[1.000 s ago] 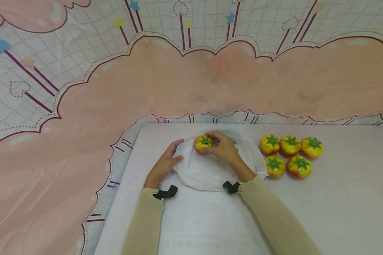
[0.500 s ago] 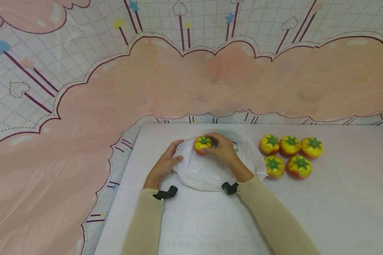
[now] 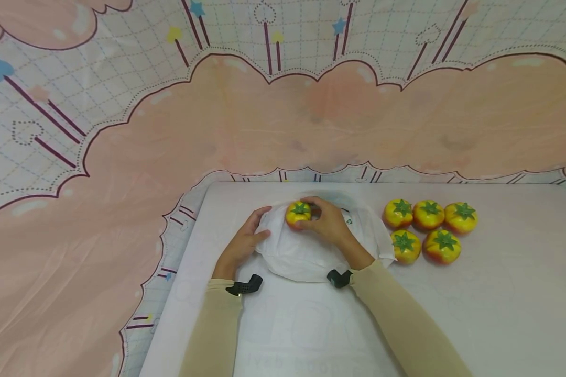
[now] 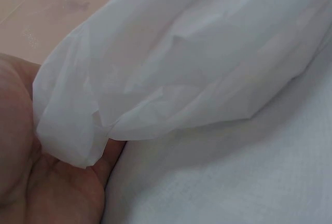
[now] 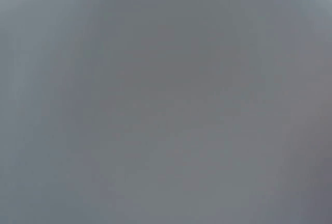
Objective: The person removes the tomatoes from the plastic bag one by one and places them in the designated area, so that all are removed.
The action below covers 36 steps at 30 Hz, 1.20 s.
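In the head view my right hand (image 3: 330,222) grips a yellow-and-red tomato (image 3: 297,215) with a green star-shaped top. Thumb and fingers sit on its right side, over the upper part of a crumpled white plastic bag (image 3: 306,259). My left hand (image 3: 242,241) holds the bag's left edge between thumb and fingers. The left wrist view shows a bunched end of the bag (image 4: 72,125) tucked against the palm (image 4: 13,136). Grey blur fills the right wrist view, which hides the right hand there.
Several more tomatoes (image 3: 428,214) stand in two rows on the white table (image 3: 509,293), just right of the bag; the lower left one sits at the bag's edge. A patterned peach-and-white cloth (image 3: 358,120) hangs behind the table.
My right hand has shifted very slightly left with the tomato, uncovering more of the green mark on the bag. The left hand and the other tomatoes stay put.
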Each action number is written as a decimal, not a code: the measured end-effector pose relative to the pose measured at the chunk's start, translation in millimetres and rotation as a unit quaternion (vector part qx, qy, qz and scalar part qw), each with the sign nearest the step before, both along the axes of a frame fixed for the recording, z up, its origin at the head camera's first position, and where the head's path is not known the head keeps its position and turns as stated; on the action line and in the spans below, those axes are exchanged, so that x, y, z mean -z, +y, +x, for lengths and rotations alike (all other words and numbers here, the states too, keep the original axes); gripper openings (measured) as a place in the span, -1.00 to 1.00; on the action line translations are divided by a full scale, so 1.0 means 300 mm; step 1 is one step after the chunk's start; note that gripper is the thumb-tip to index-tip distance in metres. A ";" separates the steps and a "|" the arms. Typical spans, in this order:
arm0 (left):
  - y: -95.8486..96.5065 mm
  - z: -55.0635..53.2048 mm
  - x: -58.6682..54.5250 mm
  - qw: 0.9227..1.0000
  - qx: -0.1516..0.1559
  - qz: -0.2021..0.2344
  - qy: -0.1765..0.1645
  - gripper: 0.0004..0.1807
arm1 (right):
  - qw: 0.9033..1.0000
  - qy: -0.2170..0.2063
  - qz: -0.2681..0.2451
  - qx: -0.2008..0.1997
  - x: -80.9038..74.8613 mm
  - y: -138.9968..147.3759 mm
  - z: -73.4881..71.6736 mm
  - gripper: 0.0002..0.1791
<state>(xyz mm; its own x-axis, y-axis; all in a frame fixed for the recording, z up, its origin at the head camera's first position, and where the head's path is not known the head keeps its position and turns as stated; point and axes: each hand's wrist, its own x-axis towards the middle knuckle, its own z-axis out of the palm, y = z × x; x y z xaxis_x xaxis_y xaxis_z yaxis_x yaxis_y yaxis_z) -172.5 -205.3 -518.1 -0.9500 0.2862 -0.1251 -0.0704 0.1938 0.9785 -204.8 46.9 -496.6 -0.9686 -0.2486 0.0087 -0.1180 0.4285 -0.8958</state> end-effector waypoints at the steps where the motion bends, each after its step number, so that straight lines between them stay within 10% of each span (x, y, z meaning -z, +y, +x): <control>1: 0.000 0.001 0.000 1.000 -0.001 -0.001 0.000 -0.33 | 1.000 -0.001 0.001 -0.002 0.000 0.001 0.000 -0.33; 36: 0.001 -0.006 -0.001 1.000 -0.003 -0.002 0.005 -0.32 | 0.999 0.011 0.037 -0.033 -0.067 0.069 0.035 -0.33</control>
